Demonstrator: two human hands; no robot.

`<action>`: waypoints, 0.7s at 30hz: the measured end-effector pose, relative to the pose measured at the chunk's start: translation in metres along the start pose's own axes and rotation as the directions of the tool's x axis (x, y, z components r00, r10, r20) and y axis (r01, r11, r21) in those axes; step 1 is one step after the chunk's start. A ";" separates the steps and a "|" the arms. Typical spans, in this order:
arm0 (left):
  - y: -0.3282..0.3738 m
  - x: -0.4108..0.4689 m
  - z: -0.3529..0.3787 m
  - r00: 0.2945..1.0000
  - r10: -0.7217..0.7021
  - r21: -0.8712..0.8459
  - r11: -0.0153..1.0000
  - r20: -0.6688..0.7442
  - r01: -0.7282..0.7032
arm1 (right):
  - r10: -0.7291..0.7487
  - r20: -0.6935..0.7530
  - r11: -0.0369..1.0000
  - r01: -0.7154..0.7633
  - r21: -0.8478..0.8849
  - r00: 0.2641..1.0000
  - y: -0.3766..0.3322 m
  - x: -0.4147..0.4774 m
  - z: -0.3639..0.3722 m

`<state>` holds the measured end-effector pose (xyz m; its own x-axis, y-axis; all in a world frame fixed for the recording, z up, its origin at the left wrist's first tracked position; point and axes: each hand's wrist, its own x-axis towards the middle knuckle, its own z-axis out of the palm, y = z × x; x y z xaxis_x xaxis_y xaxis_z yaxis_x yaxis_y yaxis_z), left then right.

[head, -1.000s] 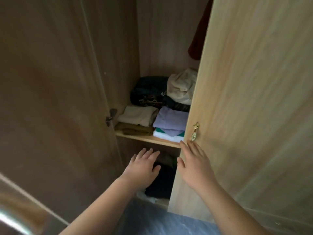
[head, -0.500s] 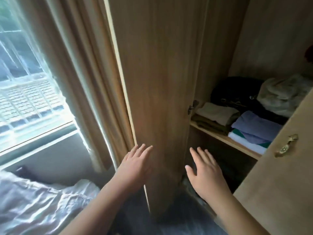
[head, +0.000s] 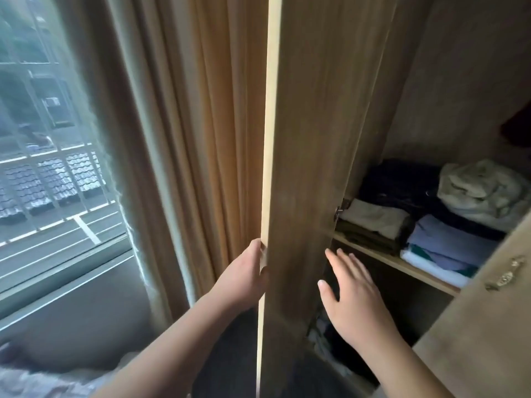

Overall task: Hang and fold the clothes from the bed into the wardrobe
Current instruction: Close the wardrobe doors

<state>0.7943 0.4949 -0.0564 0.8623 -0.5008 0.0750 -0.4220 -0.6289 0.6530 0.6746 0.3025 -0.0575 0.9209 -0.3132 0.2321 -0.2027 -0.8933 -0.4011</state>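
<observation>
The left grip [head: 247,278] holds the pale front edge of the wardrobe's left door [head: 310,139]. Its thumb lies on the near side of that edge, and its fingers go round behind the panel, out of sight. The right grip [head: 355,295] is spread and holds nothing, palm away and fingers apart. It hangs in front of the dark opening below the shelf [head: 402,261], just beside the inner face of the left door. The folded clothes [head: 448,244] lie on that shelf inside the wardrobe [head: 459,81], above and to the right of the right grip and apart from it. There is a beige piece over an olive one at the left, and a lavender stack on a white and green piece at the right. Behind them are a dark garment [head: 402,182] and a pale crumpled one [head: 482,191]. More cloth lies dimly on the wardrobe floor under the right grip, too dark to make out. The right door [head: 474,340] with its brass handle [head: 505,272] stands at the lower right. A tan curtain [head: 201,139] and a window [head: 57,139] are left of the left door. A corner of the bed [head: 43,380] shows at the lower left, well apart from both grips.
</observation>
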 end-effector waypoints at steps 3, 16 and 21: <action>-0.012 -0.001 0.020 0.992 0.123 -0.045 0.991 0.006 -0.123 | 0.059 -0.078 0.998 -0.059 0.001 0.995 0.002 -0.008 -0.007; 0.089 0.042 0.138 0.629 0.734 -0.077 0.664 0.256 -0.744 | 0.349 -0.362 0.936 -0.302 0.180 0.865 0.096 -0.050 -0.076; 0.156 0.083 0.208 0.617 0.722 0.147 0.604 0.314 -0.783 | 0.264 -0.503 0.964 -0.244 0.107 0.823 0.155 -0.049 -0.110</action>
<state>0.7421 0.2311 -0.1050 0.1392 -0.9494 0.2815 -0.9714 -0.0758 0.2249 0.5608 0.1435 -0.0335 0.5369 -0.6556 0.5309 -0.3842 -0.7503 -0.5380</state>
